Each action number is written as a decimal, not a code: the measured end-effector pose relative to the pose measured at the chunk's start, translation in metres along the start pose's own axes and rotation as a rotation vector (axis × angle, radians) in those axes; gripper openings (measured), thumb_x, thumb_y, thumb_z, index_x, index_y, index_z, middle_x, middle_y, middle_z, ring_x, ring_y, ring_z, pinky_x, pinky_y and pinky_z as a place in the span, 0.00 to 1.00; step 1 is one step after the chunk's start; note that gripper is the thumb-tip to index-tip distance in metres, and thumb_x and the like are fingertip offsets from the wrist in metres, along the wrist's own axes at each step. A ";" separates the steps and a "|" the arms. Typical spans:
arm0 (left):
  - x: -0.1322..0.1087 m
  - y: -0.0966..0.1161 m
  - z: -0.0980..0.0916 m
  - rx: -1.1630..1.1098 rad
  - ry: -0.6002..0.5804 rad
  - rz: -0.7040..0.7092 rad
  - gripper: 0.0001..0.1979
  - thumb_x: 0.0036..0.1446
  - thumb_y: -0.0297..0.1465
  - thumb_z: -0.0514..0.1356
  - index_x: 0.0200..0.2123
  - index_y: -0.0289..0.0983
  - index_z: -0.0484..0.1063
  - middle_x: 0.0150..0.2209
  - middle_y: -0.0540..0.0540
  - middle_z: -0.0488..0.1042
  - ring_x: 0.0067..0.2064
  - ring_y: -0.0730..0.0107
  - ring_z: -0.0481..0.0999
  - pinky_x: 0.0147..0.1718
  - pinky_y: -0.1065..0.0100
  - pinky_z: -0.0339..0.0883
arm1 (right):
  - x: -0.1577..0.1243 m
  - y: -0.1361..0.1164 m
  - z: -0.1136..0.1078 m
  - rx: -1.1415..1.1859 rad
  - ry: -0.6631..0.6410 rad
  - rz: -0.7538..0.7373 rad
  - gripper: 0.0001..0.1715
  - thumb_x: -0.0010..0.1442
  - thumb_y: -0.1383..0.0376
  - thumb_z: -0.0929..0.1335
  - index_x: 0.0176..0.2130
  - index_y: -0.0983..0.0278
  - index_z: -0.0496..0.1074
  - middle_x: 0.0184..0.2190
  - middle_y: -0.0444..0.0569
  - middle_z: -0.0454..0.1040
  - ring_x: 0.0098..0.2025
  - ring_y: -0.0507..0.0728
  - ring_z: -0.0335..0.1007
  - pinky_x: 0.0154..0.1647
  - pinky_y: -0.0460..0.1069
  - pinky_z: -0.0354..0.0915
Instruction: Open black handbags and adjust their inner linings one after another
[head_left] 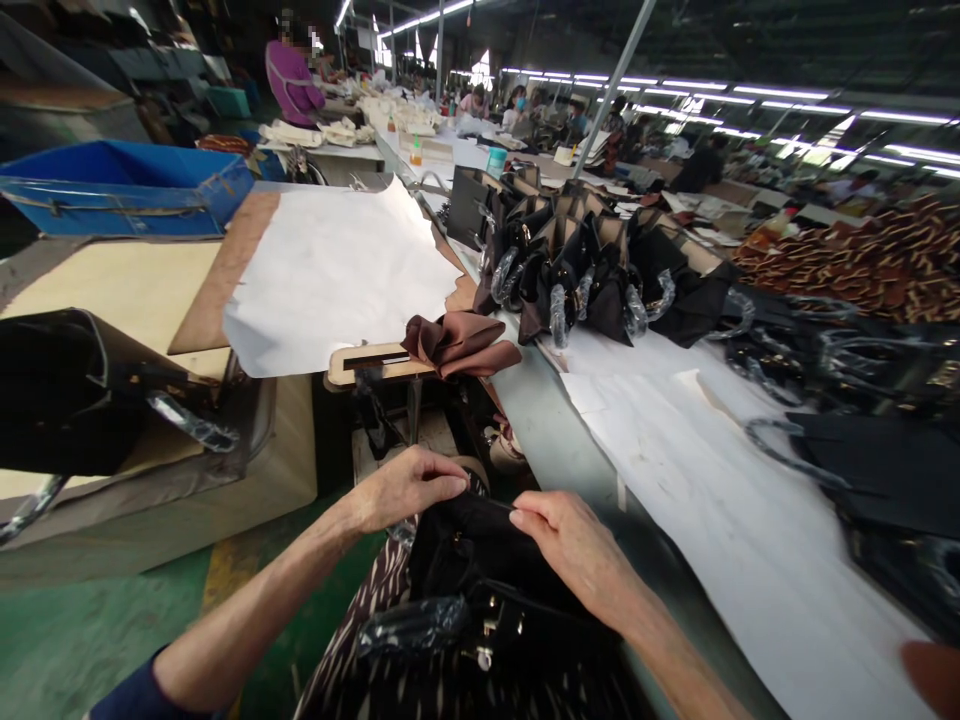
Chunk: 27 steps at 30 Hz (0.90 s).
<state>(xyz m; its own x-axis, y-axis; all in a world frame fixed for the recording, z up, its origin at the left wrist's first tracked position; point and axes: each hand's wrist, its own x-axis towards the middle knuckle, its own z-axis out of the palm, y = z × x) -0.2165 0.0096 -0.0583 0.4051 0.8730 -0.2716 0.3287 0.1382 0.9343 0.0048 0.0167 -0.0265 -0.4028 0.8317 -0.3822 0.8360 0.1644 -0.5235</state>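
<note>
A black handbag (510, 570) rests on my lap, its handle (412, 625) wrapped in clear plastic and its metal clasp facing me. My left hand (409, 487) pinches the bag's far top edge on the left, thumb and fingers pressed together. On the right of that same edge, my right hand (570, 540) is closed in a pinch too. Between the two hands the edge runs fairly straight. Just beyond them stands a narrow wooden board (360, 365) with a dark slot, and a folded brown cloth (461, 343) lies on its right end.
Several black handbags (570, 250) crowd the bench at right, beside white paper (660, 450). Another black bag (60, 390) lies on the left table, near a blue bin (127, 185) and a white sheet (337, 270). Brown pieces (862, 260) are piled far right. Co-workers sit farther back.
</note>
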 end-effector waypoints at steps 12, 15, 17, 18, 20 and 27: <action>0.012 0.011 0.006 0.120 -0.128 -0.086 0.13 0.50 0.36 0.54 0.23 0.32 0.71 0.18 0.54 0.54 0.21 0.78 0.51 0.17 0.73 0.42 | -0.007 -0.005 0.002 -0.006 -0.012 0.013 0.18 0.57 0.62 0.60 0.20 0.64 0.49 0.17 0.38 0.51 0.22 0.48 0.47 0.25 0.45 0.44; 0.011 0.007 0.010 0.077 -0.086 -0.095 0.13 0.50 0.35 0.54 0.22 0.32 0.70 0.18 0.53 0.54 0.21 0.78 0.52 0.17 0.73 0.44 | -0.009 -0.005 0.001 0.018 -0.026 0.002 0.18 0.57 0.62 0.60 0.20 0.64 0.50 0.18 0.38 0.52 0.23 0.48 0.48 0.25 0.45 0.44; 0.010 0.006 0.013 0.084 -0.051 -0.098 0.13 0.50 0.36 0.54 0.22 0.32 0.69 0.18 0.54 0.54 0.21 0.78 0.52 0.18 0.73 0.44 | -0.009 -0.006 0.000 0.039 -0.044 0.006 0.18 0.58 0.61 0.59 0.20 0.64 0.52 0.18 0.38 0.53 0.23 0.48 0.49 0.25 0.45 0.45; 0.010 0.006 0.014 0.091 -0.040 -0.101 0.13 0.50 0.36 0.53 0.22 0.32 0.69 0.18 0.54 0.54 0.21 0.78 0.51 0.18 0.73 0.44 | -0.009 -0.007 -0.001 0.056 -0.053 0.012 0.18 0.58 0.60 0.59 0.20 0.64 0.53 0.18 0.38 0.55 0.23 0.48 0.49 0.25 0.45 0.45; 0.009 0.008 0.016 0.101 -0.028 -0.107 0.13 0.50 0.36 0.53 0.21 0.32 0.68 0.18 0.54 0.55 0.21 0.78 0.52 0.18 0.73 0.44 | -0.009 -0.009 -0.003 0.091 -0.064 0.019 0.18 0.59 0.59 0.58 0.21 0.63 0.56 0.19 0.39 0.57 0.23 0.48 0.50 0.25 0.45 0.45; 0.007 0.011 0.020 0.068 -0.005 -0.120 0.12 0.49 0.34 0.52 0.21 0.33 0.67 0.18 0.53 0.57 0.21 0.78 0.53 0.17 0.74 0.45 | -0.004 -0.009 0.003 0.031 0.001 -0.038 0.16 0.59 0.61 0.59 0.21 0.63 0.55 0.19 0.38 0.57 0.24 0.48 0.49 0.26 0.45 0.44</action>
<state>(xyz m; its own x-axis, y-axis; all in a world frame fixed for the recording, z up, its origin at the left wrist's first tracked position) -0.1930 0.0079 -0.0542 0.3637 0.8495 -0.3822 0.4321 0.2096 0.8771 -0.0024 0.0107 -0.0227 -0.4334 0.8260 -0.3605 0.8084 0.1794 -0.5607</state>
